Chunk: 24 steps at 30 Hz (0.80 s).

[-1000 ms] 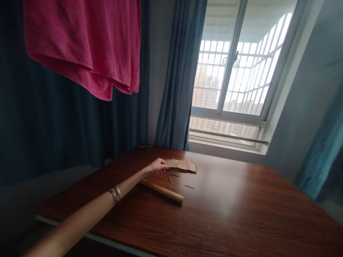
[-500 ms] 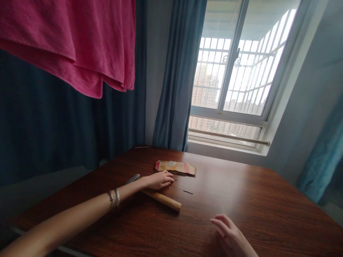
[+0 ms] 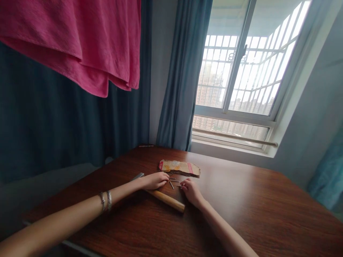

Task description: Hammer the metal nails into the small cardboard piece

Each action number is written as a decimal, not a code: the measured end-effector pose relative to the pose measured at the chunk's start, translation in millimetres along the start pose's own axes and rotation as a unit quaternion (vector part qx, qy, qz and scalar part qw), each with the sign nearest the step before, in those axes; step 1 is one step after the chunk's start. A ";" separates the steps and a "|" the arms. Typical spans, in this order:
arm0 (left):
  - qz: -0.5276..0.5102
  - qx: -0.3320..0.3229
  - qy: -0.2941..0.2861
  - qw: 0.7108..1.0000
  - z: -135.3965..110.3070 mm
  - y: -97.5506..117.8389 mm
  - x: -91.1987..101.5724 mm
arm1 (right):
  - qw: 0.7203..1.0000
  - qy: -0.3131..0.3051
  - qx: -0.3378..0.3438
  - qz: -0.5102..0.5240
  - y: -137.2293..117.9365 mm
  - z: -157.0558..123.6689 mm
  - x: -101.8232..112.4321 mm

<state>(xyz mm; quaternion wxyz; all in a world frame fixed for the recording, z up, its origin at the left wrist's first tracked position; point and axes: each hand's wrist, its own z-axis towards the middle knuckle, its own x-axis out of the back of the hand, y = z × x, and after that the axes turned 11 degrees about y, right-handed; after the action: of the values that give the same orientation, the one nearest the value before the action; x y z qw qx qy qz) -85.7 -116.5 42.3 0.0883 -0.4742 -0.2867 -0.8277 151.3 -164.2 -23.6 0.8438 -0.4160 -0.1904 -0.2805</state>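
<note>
My left hand (image 3: 154, 180) lies across a hammer on the wooden table (image 3: 241, 210), fingers curled together, their tips at several loose nails (image 3: 171, 182). What the fingers pinch is too small to make out. The hammer has a pale wooden handle (image 3: 168, 201) and a metal head (image 3: 137, 176) that pokes out behind my wrist. My right hand (image 3: 190, 191) rests on the table just right of the handle, its fingers drawn together on a nail (image 3: 179, 186). A torn piece of printed cardboard (image 3: 179, 167) lies just beyond the nails.
A pink cloth (image 3: 75, 39) hangs overhead at the left. Dark blue curtains (image 3: 179, 78) flank a barred window (image 3: 241, 71) behind the table. The table's left edge (image 3: 69, 244) is close to my left forearm, which wears two bracelets (image 3: 105, 201).
My right hand came in from the lower right and reached forward to the stray nail. My left hand pulled back from the cardboard to the nails over the hammer.
</note>
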 end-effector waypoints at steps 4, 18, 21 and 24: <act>-0.019 0.058 0.034 0.998 -1.5 -5.9 -3.2 | 0.999 0.004 -0.023 0.046 -14.1 15.7 -26.9; -0.008 0.235 0.151 0.960 63.5 -77.8 18.6 | 0.990 0.027 -0.022 -0.136 31.2 84.7 21.0; -0.001 0.231 0.078 0.970 83.4 -83.5 15.7 | 0.985 -0.021 0.000 -0.170 31.4 96.6 16.2; 0.019 0.226 0.013 0.974 97.8 -84.9 11.7 | 0.979 -0.060 0.019 -0.196 27.7 102.6 8.8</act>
<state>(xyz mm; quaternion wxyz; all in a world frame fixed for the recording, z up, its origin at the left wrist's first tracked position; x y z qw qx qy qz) -55.6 9.2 56.6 0.2123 -0.4364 -0.4565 -0.7457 166.6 -70.2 24.5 0.7674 -0.3706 -0.3241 -0.4108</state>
